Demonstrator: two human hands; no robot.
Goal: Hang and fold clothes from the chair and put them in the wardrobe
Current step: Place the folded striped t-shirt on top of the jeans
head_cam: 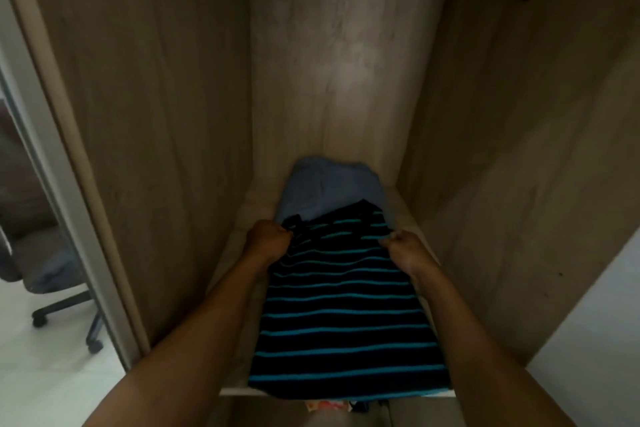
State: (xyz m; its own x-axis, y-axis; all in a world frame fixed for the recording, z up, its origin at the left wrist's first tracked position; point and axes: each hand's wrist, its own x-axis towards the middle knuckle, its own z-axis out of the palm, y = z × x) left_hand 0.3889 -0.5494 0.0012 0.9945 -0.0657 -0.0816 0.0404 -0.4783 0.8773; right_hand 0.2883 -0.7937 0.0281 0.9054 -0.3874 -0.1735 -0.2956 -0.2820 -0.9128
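A folded black shirt with teal stripes (pixel 343 305) lies on the wardrobe shelf (pixel 235 288), its near end reaching the shelf's front edge. My left hand (pixel 268 239) grips its far left corner and my right hand (pixel 405 250) grips its far right corner, both with fingers closed on the cloth. Behind it, against the wardrobe's back panel, sits a folded blue garment (pixel 329 187), and the striped shirt's far end overlaps it.
Wooden side walls (pixel 156 114) close in the compartment left and right. An office chair (pixel 52 281) on castors stands on the pale floor outside to the left. Something colourful (pixel 325 406) shows on the level below the shelf.
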